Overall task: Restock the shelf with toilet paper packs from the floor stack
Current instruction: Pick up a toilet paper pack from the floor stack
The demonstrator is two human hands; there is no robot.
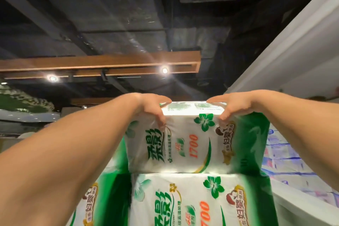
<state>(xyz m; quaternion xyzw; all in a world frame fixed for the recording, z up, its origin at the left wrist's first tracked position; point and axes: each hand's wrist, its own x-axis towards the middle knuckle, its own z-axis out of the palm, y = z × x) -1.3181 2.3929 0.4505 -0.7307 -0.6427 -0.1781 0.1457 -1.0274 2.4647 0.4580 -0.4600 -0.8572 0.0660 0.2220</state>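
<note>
Two hands (192,108) gripping top pack (183,145), 2nd pack (183,200) beneath, blue packs (286,154) right

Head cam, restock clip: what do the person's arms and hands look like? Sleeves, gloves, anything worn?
Both forearms are bare along all that shows, with no sleeve in frame. The left hand and right hand wear no gloves. No watch, bracelet or ring shows on the visible parts of the wrists and fingers. Nails look short and unpainted, though the picture is slightly blurred. No markings show.

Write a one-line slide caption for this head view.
Both hands, left and right, hold the top toilet paper pack by its upper corners, above another pack.
</note>
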